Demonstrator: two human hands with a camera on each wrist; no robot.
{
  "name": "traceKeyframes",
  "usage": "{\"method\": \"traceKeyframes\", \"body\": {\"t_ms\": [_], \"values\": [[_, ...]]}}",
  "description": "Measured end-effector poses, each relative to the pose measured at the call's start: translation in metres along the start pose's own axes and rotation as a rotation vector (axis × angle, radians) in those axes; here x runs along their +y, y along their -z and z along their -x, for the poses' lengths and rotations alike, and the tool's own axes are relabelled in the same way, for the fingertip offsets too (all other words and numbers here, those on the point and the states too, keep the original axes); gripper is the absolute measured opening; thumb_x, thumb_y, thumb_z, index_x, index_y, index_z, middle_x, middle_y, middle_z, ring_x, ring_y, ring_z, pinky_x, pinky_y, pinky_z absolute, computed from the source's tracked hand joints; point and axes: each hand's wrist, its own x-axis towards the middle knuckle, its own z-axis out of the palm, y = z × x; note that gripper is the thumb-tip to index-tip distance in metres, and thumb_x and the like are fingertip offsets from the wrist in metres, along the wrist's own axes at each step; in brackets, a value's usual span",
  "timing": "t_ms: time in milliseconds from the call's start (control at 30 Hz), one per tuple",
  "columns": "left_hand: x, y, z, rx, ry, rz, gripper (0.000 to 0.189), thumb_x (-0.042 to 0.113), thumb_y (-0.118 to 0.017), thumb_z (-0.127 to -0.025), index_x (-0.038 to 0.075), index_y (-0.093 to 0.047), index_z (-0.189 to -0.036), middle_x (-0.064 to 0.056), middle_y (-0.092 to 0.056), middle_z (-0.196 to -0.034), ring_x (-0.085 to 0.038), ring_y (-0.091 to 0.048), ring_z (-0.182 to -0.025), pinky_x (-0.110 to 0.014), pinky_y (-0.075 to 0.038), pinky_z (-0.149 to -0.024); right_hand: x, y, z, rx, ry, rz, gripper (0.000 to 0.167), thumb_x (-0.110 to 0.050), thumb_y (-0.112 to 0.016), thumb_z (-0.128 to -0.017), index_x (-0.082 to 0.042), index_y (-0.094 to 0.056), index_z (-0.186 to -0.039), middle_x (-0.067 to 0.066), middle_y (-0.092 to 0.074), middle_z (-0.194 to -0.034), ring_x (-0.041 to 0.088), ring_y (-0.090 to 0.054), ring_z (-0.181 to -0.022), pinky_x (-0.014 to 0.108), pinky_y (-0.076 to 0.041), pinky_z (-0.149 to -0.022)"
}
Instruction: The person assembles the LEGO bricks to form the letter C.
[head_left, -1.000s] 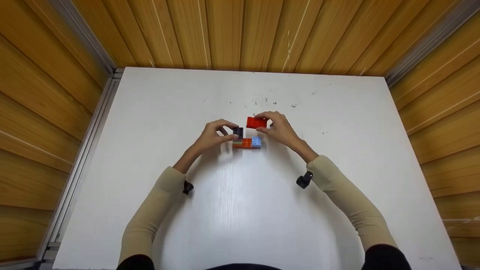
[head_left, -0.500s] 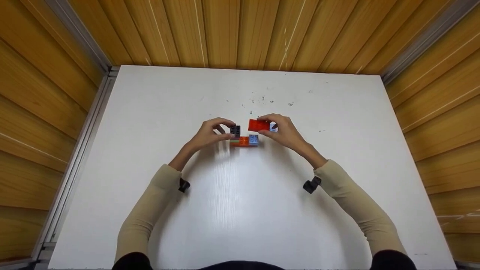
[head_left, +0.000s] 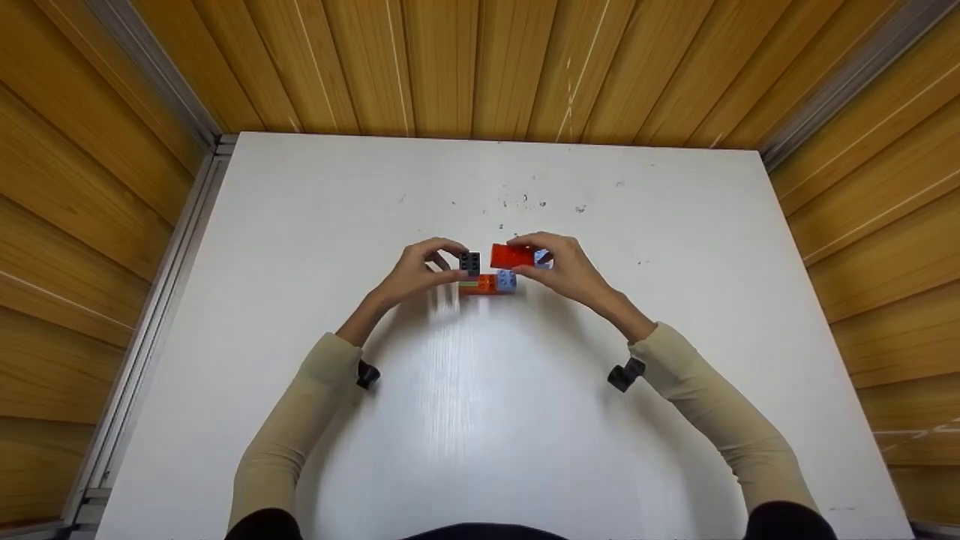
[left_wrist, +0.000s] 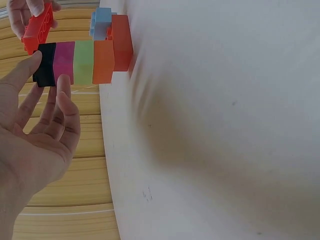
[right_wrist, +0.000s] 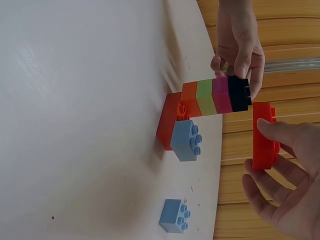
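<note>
A stack of toy building bricks stands on an orange-red base brick (right_wrist: pixel 168 121). From the bottom it has an orange brick (left_wrist: pixel 103 62), a light green brick (left_wrist: pixel 83 62), a magenta brick (left_wrist: pixel 63 62) and a black brick (head_left: pixel 469 263) on top. My left hand (head_left: pixel 421 268) pinches the black brick between thumb and fingers. Beside the stack, a light blue brick (right_wrist: pixel 185 140) sits on the base's other end. My right hand (head_left: pixel 562 268) holds a long red brick (right_wrist: pixel 263 136) by its sides, studs up. It hovers just right of the black brick, apart from it.
Another light blue brick (right_wrist: pixel 172 215) lies alone on the white table (head_left: pixel 465 420), partly hidden by the right hand in the head view. Wood-patterned walls (head_left: pixel 442 67) stand at the back and sides. Small dark marks speckle the table behind the bricks.
The right hand with the red brick shifts right, then comes back slightly left and toward the body. The left hand stays on the black brick. The head view has shifted a little.
</note>
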Motion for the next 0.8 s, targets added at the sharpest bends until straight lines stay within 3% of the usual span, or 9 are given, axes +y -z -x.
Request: {"method": "traceKeyframes", "body": {"t_ms": [167, 300, 467, 800], "values": [[0.012, 0.001, 0.003, -0.008, 0.007, 0.017, 0.039, 0.001, -0.076, -0.089, -0.008, -0.065, -0.126, -0.027, -0.067, -0.125, -0.031, -0.065, -0.088, -0.031, -0.051, -0.080, -0.002, -0.004, -0.002, -0.008, 0.024, 0.004, 0.038, -0.012, -0.079, -0.090, -0.009, -0.072, -0.126, 0.012, -0.073, -0.123, 0.029, -0.068, -0.105, 0.048, -0.059, -0.085], [0.003, -0.001, 0.000, 0.003, 0.006, 0.017, 0.040, 0.002, -0.077, -0.089, -0.007, -0.066, -0.126, -0.026, -0.068, -0.126, -0.029, -0.065, -0.086, -0.035, -0.051, -0.080, -0.002, -0.008, -0.004, -0.011, 0.029, 0.024, 0.037, -0.012, -0.079, -0.089, -0.011, -0.072, -0.126, 0.011, -0.074, -0.121, 0.027, -0.067, -0.104, 0.046, -0.060, -0.085], [-0.010, -0.001, -0.003, 0.015, 0.010, 0.015, 0.040, 0.006, -0.079, -0.088, 0.000, -0.068, -0.126, -0.020, -0.069, -0.125, -0.024, -0.065, -0.086, -0.030, -0.051, -0.079, -0.004, -0.012, -0.008, -0.001, 0.064, 0.024, 0.038, -0.011, -0.079, -0.089, -0.011, -0.072, -0.127, 0.011, -0.074, -0.121, 0.027, -0.068, -0.106, 0.045, -0.060, -0.085], [-0.012, 0.001, -0.002, -0.002, 0.007, 0.020, 0.039, 0.009, -0.079, -0.089, 0.002, -0.069, -0.126, -0.017, -0.070, -0.125, -0.021, -0.066, -0.087, -0.040, -0.054, -0.083, -0.003, -0.017, -0.016, -0.022, 0.085, -0.004, 0.040, -0.008, -0.078, -0.089, -0.008, -0.070, -0.129, 0.013, -0.073, -0.124, 0.031, -0.068, -0.110, 0.049, -0.059, -0.085]]}}
